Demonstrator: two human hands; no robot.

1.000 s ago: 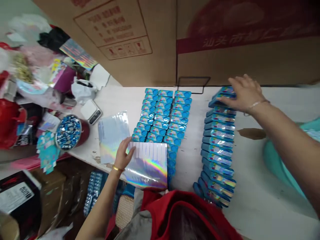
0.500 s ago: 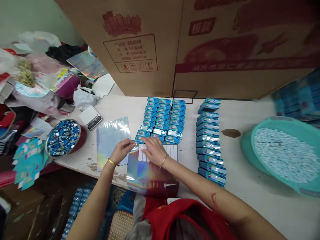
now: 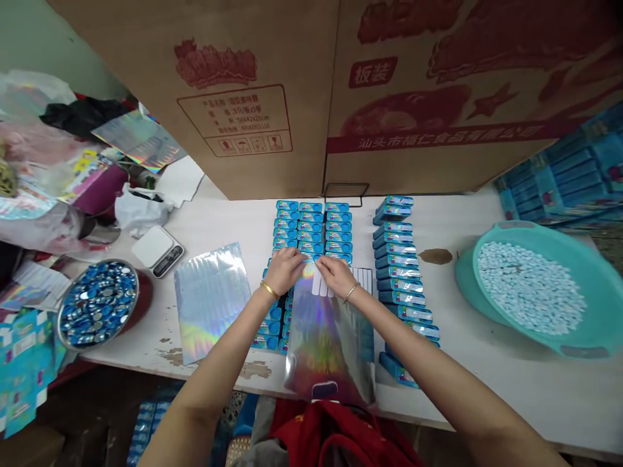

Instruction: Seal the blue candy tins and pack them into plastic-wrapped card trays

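Observation:
A shiny holographic sheet (image 3: 324, 344) with several white strips along its upper part lies in front of me, its lower end at the table's front edge. At its upper left corner, my left hand (image 3: 286, 270) is closed in a pinch. Close beside it, my right hand (image 3: 337, 276) pinches the same corner, its fingers over the white strips. The fingertips almost meet; fine detail between them is too small to make out. Just beyond and partly under the hands and sheet are rows of small blue tins (image 3: 311, 227).
Right of the sheet runs a column of blue tins (image 3: 400, 272), then a teal basin (image 3: 467, 275) of small white pieces. On the left are a second shiny sheet (image 3: 211, 298), a small scale (image 3: 154, 250) and a metal bowl (image 3: 134, 285). A large carton (image 3: 272, 175) stands behind.
The holographic sheet has shifted right, covering part of the tins' area. My left hand has moved right and up, my right hand slightly right, and both now meet at the sheet's corner.

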